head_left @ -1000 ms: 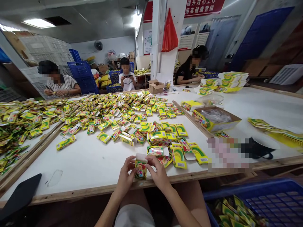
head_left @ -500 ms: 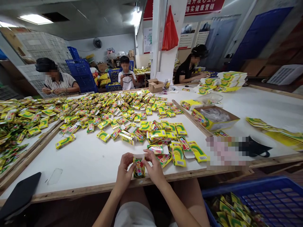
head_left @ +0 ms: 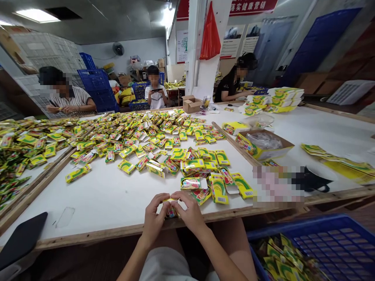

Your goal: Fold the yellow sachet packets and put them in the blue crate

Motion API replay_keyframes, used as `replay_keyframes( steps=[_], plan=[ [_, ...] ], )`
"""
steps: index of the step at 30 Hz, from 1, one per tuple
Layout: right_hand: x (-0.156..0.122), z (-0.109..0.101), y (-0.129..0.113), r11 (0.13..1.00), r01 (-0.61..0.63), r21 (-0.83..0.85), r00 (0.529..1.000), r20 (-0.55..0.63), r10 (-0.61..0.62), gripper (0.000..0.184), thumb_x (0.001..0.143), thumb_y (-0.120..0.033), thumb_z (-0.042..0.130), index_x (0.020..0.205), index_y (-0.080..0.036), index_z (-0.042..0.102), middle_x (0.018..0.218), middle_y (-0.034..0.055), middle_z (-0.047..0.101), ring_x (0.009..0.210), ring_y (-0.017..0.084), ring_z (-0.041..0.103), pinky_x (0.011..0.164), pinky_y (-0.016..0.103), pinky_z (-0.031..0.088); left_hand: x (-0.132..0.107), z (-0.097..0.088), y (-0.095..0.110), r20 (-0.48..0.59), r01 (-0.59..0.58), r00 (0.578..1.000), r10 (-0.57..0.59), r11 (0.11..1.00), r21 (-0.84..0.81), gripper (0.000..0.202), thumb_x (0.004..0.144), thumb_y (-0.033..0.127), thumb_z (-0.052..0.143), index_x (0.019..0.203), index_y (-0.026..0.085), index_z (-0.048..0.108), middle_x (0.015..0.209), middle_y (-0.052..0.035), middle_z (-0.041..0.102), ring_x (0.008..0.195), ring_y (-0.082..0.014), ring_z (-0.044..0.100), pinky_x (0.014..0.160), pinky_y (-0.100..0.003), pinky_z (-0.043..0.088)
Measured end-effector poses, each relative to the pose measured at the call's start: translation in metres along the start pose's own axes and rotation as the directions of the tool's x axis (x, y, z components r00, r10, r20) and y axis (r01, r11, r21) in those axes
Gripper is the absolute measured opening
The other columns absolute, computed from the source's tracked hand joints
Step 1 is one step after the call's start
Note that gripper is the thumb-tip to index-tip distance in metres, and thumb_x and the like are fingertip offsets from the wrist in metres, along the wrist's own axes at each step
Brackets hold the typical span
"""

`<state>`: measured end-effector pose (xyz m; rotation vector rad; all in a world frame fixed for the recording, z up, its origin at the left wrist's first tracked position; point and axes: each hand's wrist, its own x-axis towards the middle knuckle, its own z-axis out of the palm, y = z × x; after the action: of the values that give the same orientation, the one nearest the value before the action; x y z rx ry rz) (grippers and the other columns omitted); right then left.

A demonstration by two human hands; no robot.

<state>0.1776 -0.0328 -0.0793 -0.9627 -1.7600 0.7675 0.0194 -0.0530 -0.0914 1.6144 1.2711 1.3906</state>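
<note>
Between both hands is a small yellow and green printed box (head_left: 172, 211), held at the table's front edge. My left hand (head_left: 155, 212) grips its left side, fingers curled over the top. On the other side my right hand (head_left: 189, 208) holds it, with fingers and thumb at the upper end. Most of the box is covered by my fingers. Just beyond, a similar box with a white flap sticking out (head_left: 191, 183) lies on the table. More such boxes, one a yellow box with a barcode (head_left: 218, 189), lie to the right of my hands.
A big heap of boxes (head_left: 140, 128) spreads across the white table (head_left: 102, 203). Wooden strips (head_left: 234, 146) divide it. At right are an open carton with clear plastic (head_left: 263, 154) and a blue crate (head_left: 331, 226) below. A black phone-like slab (head_left: 25, 238) sits front left. Other people work beyond.
The box's upper end, open and standing before, is now covered by my fingers, which have closed together over it. The box looks tilted or lowered. The view has shifted slightly.
</note>
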Motion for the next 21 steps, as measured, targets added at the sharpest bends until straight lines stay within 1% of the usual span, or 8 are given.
replay_keyframes(
  steps=[5,8,10,12,14,17,19,21],
  plan=[
    [0.010,0.002,0.000,0.996,-0.050,-0.072,0.998,-0.027,0.049,0.010,0.087,-0.025,0.059,0.092,-0.021,0.066,0.085,0.0024,0.069,0.079,0.018,0.061,0.076,0.029,0.047,0.007,0.002,0.004,-0.018,0.077,0.997,-0.077,0.997,0.001,0.021,0.087,0.034,0.056,0.096,0.019,0.067,0.093,-0.0063,0.069,0.087,-0.0198,0.063,0.080,-0.032,0.050],
    [0.013,0.002,0.000,0.996,-0.067,-0.056,0.998,-0.022,0.066,0.011,0.088,-0.024,0.056,0.089,-0.021,0.067,0.081,0.0018,0.068,0.076,0.017,0.061,0.072,0.028,0.046,0.010,0.004,0.005,-0.030,0.092,0.995,-0.092,0.996,-0.007,0.020,0.086,0.034,0.057,0.091,0.018,0.069,0.088,-0.0058,0.070,0.082,-0.0193,0.063,0.077,-0.031,0.049],
    [0.012,0.001,0.001,0.997,-0.066,-0.025,0.998,-0.017,0.066,0.014,0.090,-0.025,0.054,0.089,-0.021,0.067,0.082,0.0024,0.069,0.078,0.017,0.061,0.072,0.028,0.047,0.009,0.004,0.003,-0.036,0.079,0.996,-0.080,0.996,-0.028,0.020,0.086,0.033,0.058,0.090,0.019,0.070,0.088,-0.0058,0.070,0.084,-0.0197,0.063,0.078,-0.031,0.050],
    [0.008,0.001,0.003,0.999,-0.044,0.006,0.999,-0.015,0.044,0.016,0.090,-0.026,0.053,0.091,-0.022,0.068,0.087,0.0038,0.069,0.084,0.019,0.062,0.076,0.030,0.048,0.008,0.002,-0.001,-0.033,0.049,0.998,-0.050,0.998,-0.044,0.019,0.085,0.033,0.059,0.093,0.020,0.071,0.090,-0.0060,0.070,0.088,-0.0207,0.063,0.080,-0.032,0.051],
    [0.003,0.002,0.006,0.999,-0.014,0.034,1.000,-0.013,0.014,0.016,0.090,-0.026,0.054,0.095,-0.023,0.069,0.090,0.0050,0.069,0.087,0.020,0.063,0.079,0.032,0.049,0.005,-0.001,-0.004,-0.015,0.012,1.000,-0.012,0.999,-0.046,0.019,0.084,0.032,0.061,0.095,0.022,0.072,0.092,-0.0064,0.070,0.090,-0.0215,0.064,0.081,-0.034,0.052],
    [-0.004,0.006,0.009,0.999,0.010,0.052,0.999,-0.031,-0.008,0.017,0.089,-0.024,0.054,0.097,-0.024,0.070,0.089,0.0053,0.069,0.086,0.021,0.064,0.076,0.033,0.051,0.000,-0.006,-0.005,0.025,-0.030,0.999,0.031,0.999,-0.020,0.018,0.083,0.030,0.062,0.095,0.023,0.073,0.094,-0.0069,0.070,0.091,-0.0221,0.065,0.081,-0.035,0.053],
    [-0.011,0.008,0.008,0.998,0.028,0.054,0.998,-0.057,-0.024,0.018,0.090,-0.022,0.053,0.096,-0.025,0.070,0.091,0.0055,0.068,0.088,0.021,0.064,0.077,0.033,0.051,-0.005,-0.006,-0.004,0.011,-0.042,0.999,0.041,0.999,0.024,0.021,0.083,0.028,0.063,0.101,0.024,0.071,0.099,-0.0073,0.070,0.093,-0.0222,0.065,0.082,-0.035,0.054],
    [-0.019,0.010,0.005,0.997,0.049,0.060,0.994,-0.102,-0.043,0.019,0.090,-0.020,0.052,0.099,-0.027,0.068,0.097,0.0060,0.068,0.095,0.021,0.063,0.083,0.035,0.051,-0.011,-0.005,-0.003,-0.028,-0.062,0.998,0.064,0.995,0.073,0.026,0.083,0.026,0.063,0.108,0.025,0.068,0.104,-0.0074,0.069,0.095,-0.0224,0.065,0.084,-0.036,0.054]
  ],
)
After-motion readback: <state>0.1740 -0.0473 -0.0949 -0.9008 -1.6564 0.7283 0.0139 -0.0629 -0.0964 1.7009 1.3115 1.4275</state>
